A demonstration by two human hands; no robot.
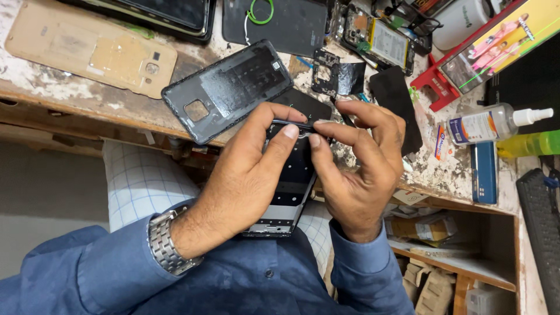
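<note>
Both hands hold a dark phone frame (290, 181) over the person's lap, just off the near edge of the counter (70, 87). The frame's long axis runs nearly upright in the view, leaning slightly: its lower end, with a pale grey band, sits down near the left wrist, and its upper end points away from the body toward the counter, tipped a little to the right.

The left hand (242, 181) wraps the frame from its left side, palm behind it, with the thumb pressed on the top edge. The right hand (356, 169) closes on the frame from the right; its thumb meets the left thumb at the top edge, and its fingers curl over above that end. Both hands are clamped on the frame. A metal wristwatch (165, 242) sits on the left wrist, at the cuff of a blue sleeve.

Just beyond the left hand's fingertips lies a dark grey phone back cover (227, 87), inner side up, tilted diagonally. Farther left of it rests a gold back cover (87, 49). Beyond the right hand lies a black screen panel (399, 105), and farther right a clear spray bottle (496, 123) lies on its side, with a blue phone (484, 172) beside it.
</note>
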